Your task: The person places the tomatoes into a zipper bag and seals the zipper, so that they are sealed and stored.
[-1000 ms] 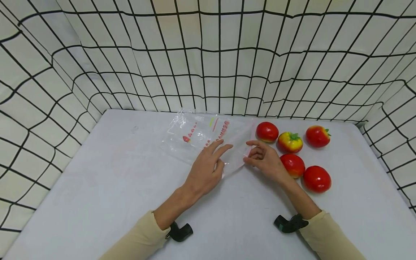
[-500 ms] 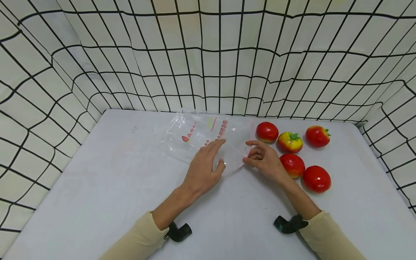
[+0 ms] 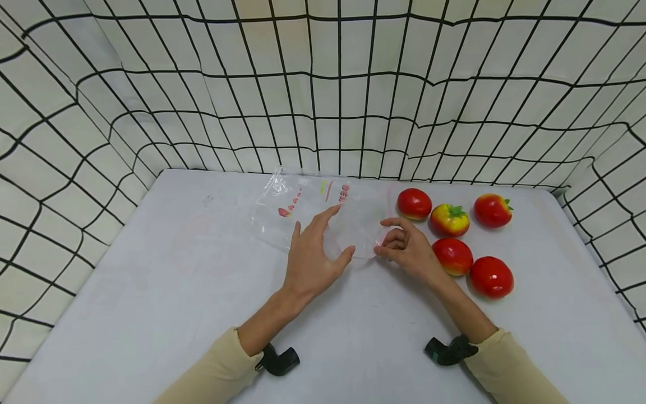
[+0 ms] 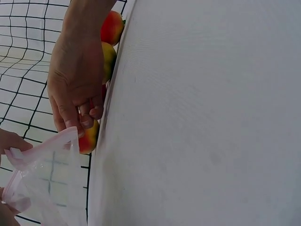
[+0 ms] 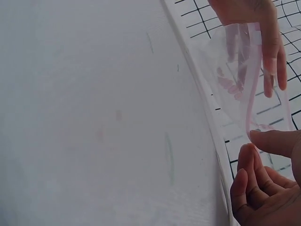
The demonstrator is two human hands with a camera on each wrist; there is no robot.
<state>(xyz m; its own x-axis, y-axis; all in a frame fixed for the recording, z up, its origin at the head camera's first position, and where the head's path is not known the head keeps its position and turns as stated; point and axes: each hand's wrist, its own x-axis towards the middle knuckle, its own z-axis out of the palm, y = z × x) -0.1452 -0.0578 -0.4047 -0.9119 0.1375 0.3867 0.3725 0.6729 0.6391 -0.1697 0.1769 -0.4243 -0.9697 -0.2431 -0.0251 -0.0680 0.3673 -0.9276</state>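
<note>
A clear plastic zip bag [image 3: 360,221] with pink print and a pink rim lies at the back middle of the table. My right hand [image 3: 411,249] pinches the near corner of its mouth between thumb and forefinger, plain in the right wrist view. My left hand [image 3: 312,264] is at the bag's near side, thumb and fingers spread wide. In the right wrist view, left-hand fingers [image 5: 271,61] reach over the pink rim, and others show through the plastic. The mouth of the bag [image 5: 254,89] gapes there. The left wrist view shows a white slider [image 4: 16,153] by the left hand.
Several shiny red fruits, one of them largely yellow [image 3: 449,220] with a green leafy top, stand right of the bag. The nearest red fruit [image 3: 491,278] is close to my right forearm. A black wire grid [image 3: 323,118] rises behind and beside the white table [image 3: 192,292].
My left hand's thumb and fingers have spread apart at the bag, and its near part has shifted under them. The right hand keeps its pinch, almost unmoved. The fruits have not moved.
</note>
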